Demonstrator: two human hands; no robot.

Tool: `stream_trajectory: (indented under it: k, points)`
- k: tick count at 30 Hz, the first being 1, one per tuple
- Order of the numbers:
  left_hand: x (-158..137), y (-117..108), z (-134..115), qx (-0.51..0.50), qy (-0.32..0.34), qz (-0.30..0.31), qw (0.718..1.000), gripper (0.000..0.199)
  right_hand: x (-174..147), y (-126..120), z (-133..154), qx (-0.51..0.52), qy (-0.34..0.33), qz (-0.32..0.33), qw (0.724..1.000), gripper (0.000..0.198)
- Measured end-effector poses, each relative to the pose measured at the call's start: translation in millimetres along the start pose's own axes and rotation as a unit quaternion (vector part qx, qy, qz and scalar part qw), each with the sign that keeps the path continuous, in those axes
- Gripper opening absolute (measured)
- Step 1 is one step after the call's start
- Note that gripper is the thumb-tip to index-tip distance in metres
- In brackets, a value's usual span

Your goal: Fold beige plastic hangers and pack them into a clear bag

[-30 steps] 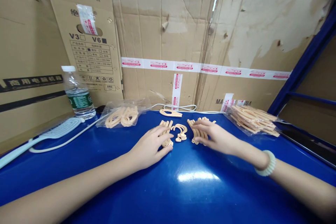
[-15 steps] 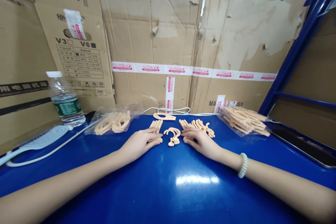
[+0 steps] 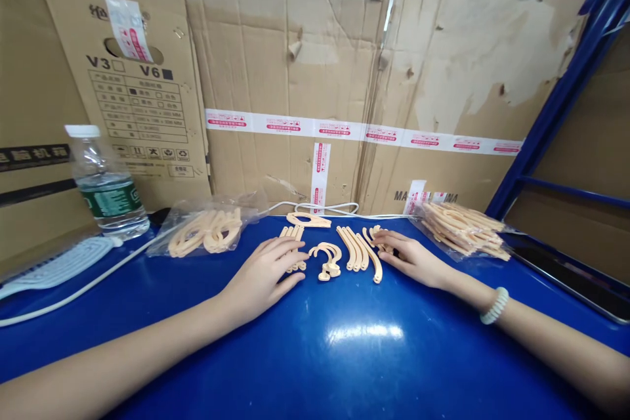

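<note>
My left hand (image 3: pixel 266 279) lies over a row of beige plastic strips (image 3: pixel 294 233), its fingers stretched out and apart from the thumb. My right hand (image 3: pixel 411 259) reaches over small curved beige pieces (image 3: pixel 375 234), fingers extended across them and partly hiding them. Just left of it, several long curved beige strips (image 3: pixel 351 248) lie side by side, one slightly apart. Between my hands sits a small group of beige hooks (image 3: pixel 329 256), which look like clothes-hanger hooks. Behind them lies a flat, loop-shaped beige piece (image 3: pixel 309 219), like a folded hanger.
A clear bag with beige loops (image 3: pixel 207 233) lies left on the blue table (image 3: pixel 315 354); another bag of beige pieces (image 3: pixel 462 230) lies right. Around them are a water bottle (image 3: pixel 111 190), a pale blue paddle-shaped object (image 3: pixel 63 262), a white cable (image 3: pixel 88 289) and a dark phone-like device (image 3: pixel 571 279). Cardboard (image 3: pixel 285 65) stands behind.
My right hand has moved right, off the long curved strips, which now show in full, and onto the small curved pieces. My left hand stays at its strips. The view has shifted slightly.
</note>
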State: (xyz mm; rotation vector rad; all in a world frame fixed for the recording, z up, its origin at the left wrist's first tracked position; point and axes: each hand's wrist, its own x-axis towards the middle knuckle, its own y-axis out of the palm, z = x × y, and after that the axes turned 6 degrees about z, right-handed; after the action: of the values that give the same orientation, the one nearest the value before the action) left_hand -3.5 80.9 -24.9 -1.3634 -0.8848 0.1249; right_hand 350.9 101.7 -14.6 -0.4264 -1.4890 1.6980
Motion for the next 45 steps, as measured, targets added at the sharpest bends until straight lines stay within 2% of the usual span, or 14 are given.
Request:
stream_trajectory:
  k: [5, 9, 13, 17, 21, 25, 28, 30, 34, 38, 41, 45]
  points:
    - [0, -3, -4, -0.003, 0.011, -0.007, 1.0, 0.019, 0, -3, -5, -0.003, 0.01, -0.013, 1.0, 0.036]
    - [-2, -2, -5, -0.019, 0.014, -0.012, 1.0, 0.019, 7, -12, 35, -0.019, -0.011, -0.056, 0.998, 0.038]
    - [-4, -1, -6, -0.03, 0.018, -0.025, 0.999, 0.022, 21, -5, 88, -0.033, -0.12, 0.036, 0.992, 0.043]
    - [-4, -3, -8, -0.029, 0.024, -0.038, 0.999, 0.023, 43, 15, 108, -0.05, -0.117, 0.062, 0.99, 0.036]
    - [-5, -5, -10, -0.023, 0.035, -0.05, 0.998, 0.023, 62, 26, 99, -0.065, -0.102, 0.064, 0.991, 0.027]
    - [-5, -4, -11, -0.022, 0.037, -0.055, 0.998, 0.022, 79, 19, 87, -0.05, -0.104, 0.054, 0.992, 0.024]
    - [-5, -3, -10, -0.026, 0.042, -0.057, 0.997, 0.022, 97, 6, 77, -0.046, -0.042, 0.0, 0.998, 0.026]
    - [-5, -4, -11, -0.026, 0.047, -0.056, 0.997, 0.022, 114, -1, 68, -0.056, 0.008, -0.013, 0.998, 0.028]
    - [-5, -5, -12, -0.032, 0.056, -0.055, 0.996, 0.021, 146, 0, 50, -0.065, 0.065, 0.06, 0.994, 0.016]
    - [-5, -6, -13, -0.042, 0.063, -0.052, 0.996, 0.02, 165, 15, 41, -0.045, 0.103, 0.121, 0.986, 0.022]
    - [-4, -6, -13, -0.047, 0.065, -0.05, 0.996, 0.02, 169, 22, 37, -0.004, 0.128, 0.112, 0.985, 0.023]
    - [-4, -6, -13, -0.051, 0.068, -0.056, 0.995, 0.019, 167, 17, 32, 0.093, 0.153, 0.052, 0.983, 0.021]
